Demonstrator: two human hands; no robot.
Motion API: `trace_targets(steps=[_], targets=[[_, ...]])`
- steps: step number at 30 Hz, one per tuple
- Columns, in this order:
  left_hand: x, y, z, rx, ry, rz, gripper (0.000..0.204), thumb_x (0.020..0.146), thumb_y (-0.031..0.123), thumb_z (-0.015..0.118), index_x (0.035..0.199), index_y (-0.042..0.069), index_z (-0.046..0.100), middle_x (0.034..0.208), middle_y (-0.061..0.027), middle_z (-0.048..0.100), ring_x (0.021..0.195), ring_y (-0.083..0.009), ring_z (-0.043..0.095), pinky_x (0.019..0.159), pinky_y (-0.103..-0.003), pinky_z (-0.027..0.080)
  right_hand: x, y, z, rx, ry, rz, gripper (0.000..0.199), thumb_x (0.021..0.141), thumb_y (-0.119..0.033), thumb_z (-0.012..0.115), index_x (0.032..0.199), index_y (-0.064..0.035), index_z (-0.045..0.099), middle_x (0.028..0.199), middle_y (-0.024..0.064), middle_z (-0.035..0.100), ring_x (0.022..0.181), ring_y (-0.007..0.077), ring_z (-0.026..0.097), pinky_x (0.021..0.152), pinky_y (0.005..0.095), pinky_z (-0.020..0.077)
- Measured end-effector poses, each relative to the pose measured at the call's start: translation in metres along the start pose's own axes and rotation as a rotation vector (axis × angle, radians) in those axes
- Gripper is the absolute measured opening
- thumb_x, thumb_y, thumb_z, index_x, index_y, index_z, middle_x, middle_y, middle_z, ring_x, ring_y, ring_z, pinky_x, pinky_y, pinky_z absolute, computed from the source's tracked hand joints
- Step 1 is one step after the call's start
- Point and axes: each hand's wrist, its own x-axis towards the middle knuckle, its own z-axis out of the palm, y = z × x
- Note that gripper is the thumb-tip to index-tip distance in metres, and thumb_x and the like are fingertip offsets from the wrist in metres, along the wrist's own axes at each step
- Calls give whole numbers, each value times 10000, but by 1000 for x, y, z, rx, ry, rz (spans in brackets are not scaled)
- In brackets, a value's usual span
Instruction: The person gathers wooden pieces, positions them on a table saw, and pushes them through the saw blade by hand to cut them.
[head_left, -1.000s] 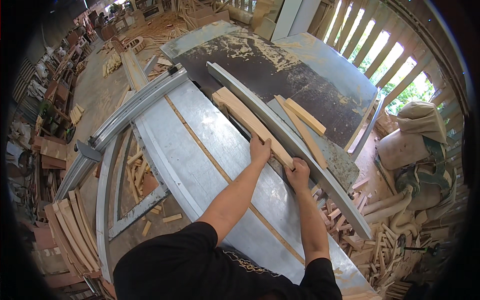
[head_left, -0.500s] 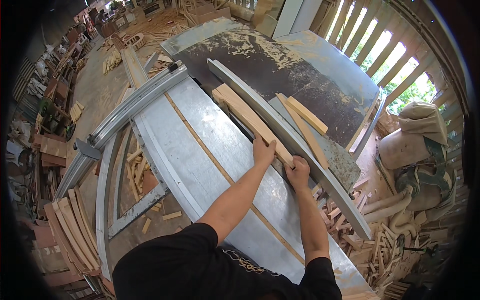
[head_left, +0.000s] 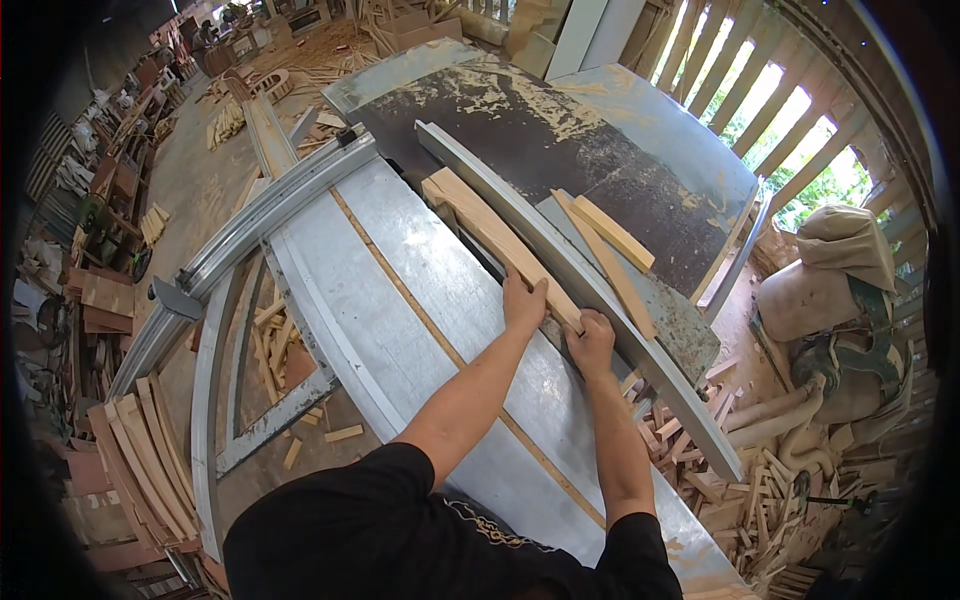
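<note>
A long, pale wooden piece [head_left: 487, 230] lies lengthwise along the metal fence [head_left: 560, 252] of a table saw. Its far end is thicker, with a curved left edge. My left hand [head_left: 523, 303] is closed on its left side toward the near end, thumb on top. At the near end itself, my right hand [head_left: 591, 341] grips the wood, close beside the fence. Under my left forearm stretches the silvery sliding table [head_left: 400, 290] with a brown slot along it. I cannot make out a saw blade; the wood covers that strip.
Beyond the fence, a thin strip [head_left: 610, 265] and a short block [head_left: 615, 232] lie on the dark, sawdust-strewn tabletop [head_left: 620, 160]. A metal crossbar [head_left: 270, 220] spans the far left. Curved boards [head_left: 150, 470] are stacked at lower left. Offcuts [head_left: 775, 515] and a dust collector [head_left: 815, 300] are right.
Both hands and the wooden piece have shifted very slightly away from me and left along the fence. The grip looks the same.
</note>
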Motion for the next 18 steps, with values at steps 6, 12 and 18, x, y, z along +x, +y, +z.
trace_targets(steps=[6,12,18], targets=[[23,-54,7,177,224,343,639,865,177,718,1342,-126,420,939,-127,518,699,-223,618,450,-324,554,6,-10,7,21,-9,-14,257,642,-61,809,820,38,652,993,198,694,906,388,653,813,438,527],[30,-66,16,206,237,366,690,872,181,713,1410,-94,379,914,-108,511,679,-213,611,445,-328,553,7,-7,7,18,14,-5,249,641,-50,797,822,43,653,990,200,694,905,389,652,811,441,526],[17,-54,16,143,217,329,595,861,183,710,1324,-91,455,805,-114,568,688,-225,628,498,-351,547,8,-7,11,22,37,-29,225,647,-76,797,765,7,624,970,167,681,885,383,635,796,466,513]])
